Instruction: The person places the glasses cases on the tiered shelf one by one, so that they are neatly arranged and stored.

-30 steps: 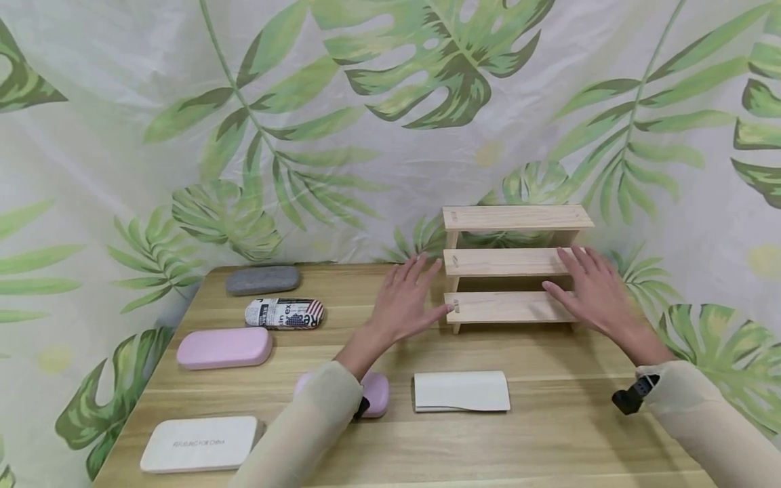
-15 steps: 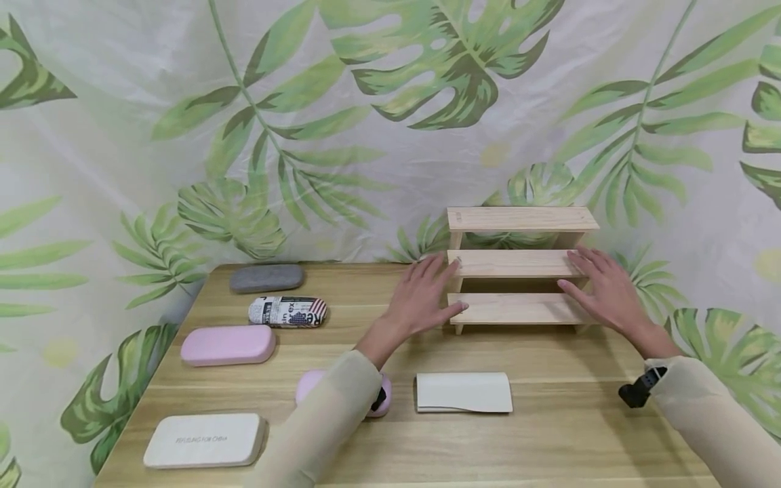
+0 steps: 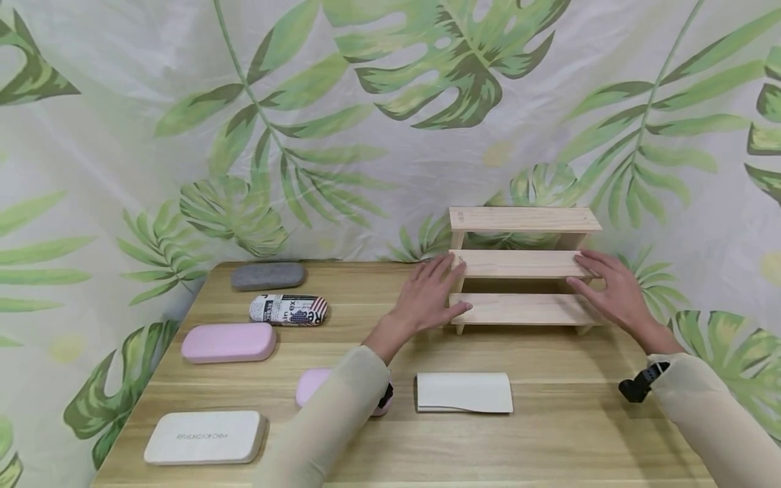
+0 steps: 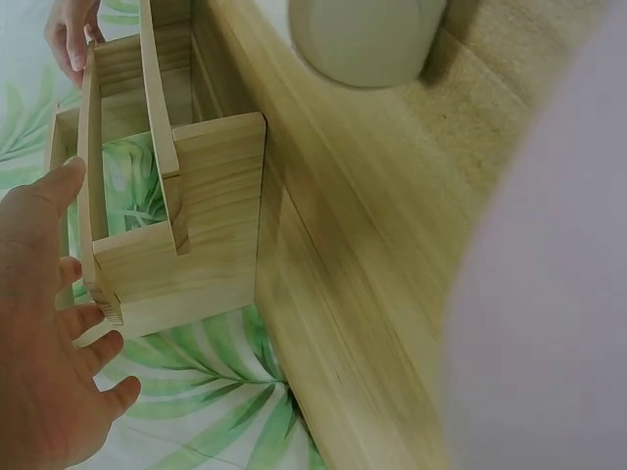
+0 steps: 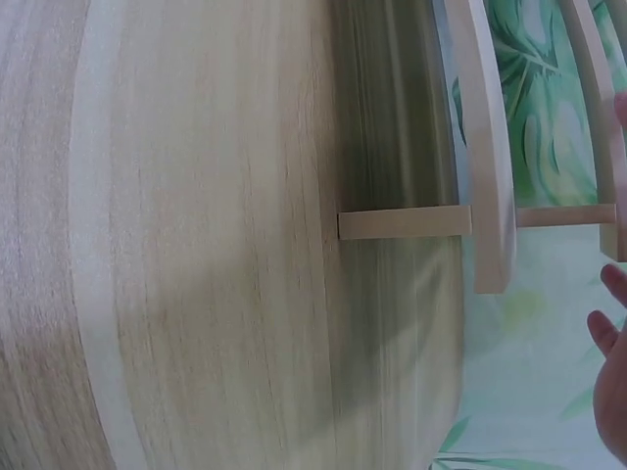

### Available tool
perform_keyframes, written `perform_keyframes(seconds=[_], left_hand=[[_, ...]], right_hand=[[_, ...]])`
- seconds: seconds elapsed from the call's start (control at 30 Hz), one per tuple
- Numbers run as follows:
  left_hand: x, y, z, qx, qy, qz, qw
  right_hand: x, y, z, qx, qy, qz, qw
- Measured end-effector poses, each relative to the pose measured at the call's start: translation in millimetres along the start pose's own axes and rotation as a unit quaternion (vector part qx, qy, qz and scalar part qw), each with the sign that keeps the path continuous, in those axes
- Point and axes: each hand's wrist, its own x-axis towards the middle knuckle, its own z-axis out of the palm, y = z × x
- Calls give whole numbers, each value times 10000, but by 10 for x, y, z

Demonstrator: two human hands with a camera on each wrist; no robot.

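A three-tier wooden shelf (image 3: 525, 264) stands at the back right of the table, against the leafy cloth. My left hand (image 3: 427, 298) is at its left end with fingers spread, fingertips right at the middle board and thumb over the front of the lowest one. At the opposite end, the fingertips of my right hand (image 3: 613, 291) lie at the middle board, with the thumb just below its front edge. In the left wrist view, the left hand's thumb (image 4: 67, 181) overlaps the middle board while the other fingers extend past its end. In the right wrist view the right hand (image 5: 612, 382) is mostly cut off.
Left on the table lie a grey case (image 3: 268, 276), a newsprint-patterned case (image 3: 289, 310), a pink case (image 3: 228, 342) and a white case (image 3: 204, 437). My left sleeve partly covers another pink case (image 3: 310, 386). A folded white pouch (image 3: 464, 392) lies before the shelf.
Both hands have come closer to the shelf: the left moved right to its left end, and the right hand's fingers drew in at the right end of the middle board. The view shifted slightly.
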Motion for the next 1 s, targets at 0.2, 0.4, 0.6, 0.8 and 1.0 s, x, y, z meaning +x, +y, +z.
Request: perform_keyframes(seconds=[0.2,0.4,0.6,0.8,1.0], left_hand=[[20,36,-22,47,-123,4,9999],[43,52,-48,56,-328,54,9994],[55,51,-104,145,-503,41,9986],[40,31,-130,209,-633,42,9978],[0,-17,-150,189,-591,54,9981]], right_hand=[[-2,29,8,154,223,-49,9996],[-3,50,28,287,434,-102,9986],[3,23,53,382,593,-144,9974],[-1,17,103,337,651,-186,9971],[19,-22,166,327,865,-411,9949]])
